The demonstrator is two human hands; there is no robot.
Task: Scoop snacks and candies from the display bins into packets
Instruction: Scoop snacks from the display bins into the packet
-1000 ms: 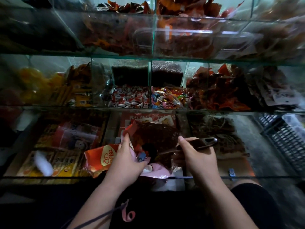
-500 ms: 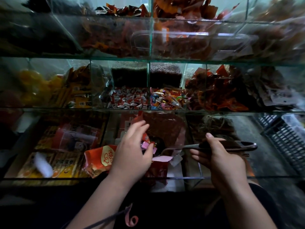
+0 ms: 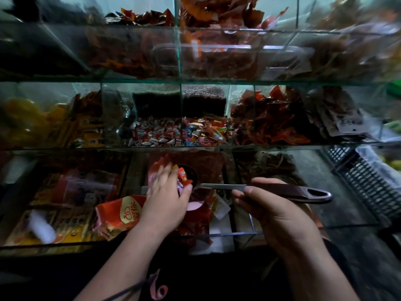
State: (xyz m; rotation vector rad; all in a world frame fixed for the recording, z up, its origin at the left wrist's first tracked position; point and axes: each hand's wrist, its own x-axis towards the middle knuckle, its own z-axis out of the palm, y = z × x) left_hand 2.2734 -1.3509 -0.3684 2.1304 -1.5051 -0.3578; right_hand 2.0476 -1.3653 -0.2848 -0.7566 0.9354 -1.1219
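Note:
My right hand (image 3: 269, 209) grips the dark brown handle of a metal scoop (image 3: 288, 190), held level over the lowest glass bin. The scoop's round bowl (image 3: 190, 173) lies at the left, partly hidden behind my left hand (image 3: 166, 198). That hand pinches a few small wrapped candies (image 3: 183, 179), red and pink, right at the bowl's edge. Under both hands a red packet (image 3: 196, 213) with a pale pink inside stands open in the middle compartment. A red-and-cream snack bag (image 3: 121, 213) lies just left of my left wrist.
Glass bins (image 3: 180, 146) rise in three tiers. The middle tier holds wrapped candies (image 3: 158, 135), mixed colourful sweets (image 3: 204, 131) and red packets (image 3: 271, 127). A dark plastic crate (image 3: 368, 181) sits at the right. Boxed snacks (image 3: 65, 192) fill the lower left bin.
The scoop has come out of the packet and swung right and level. My left hand let go of the packet's rim, rose to the scoop's bowl and now pinches candies there.

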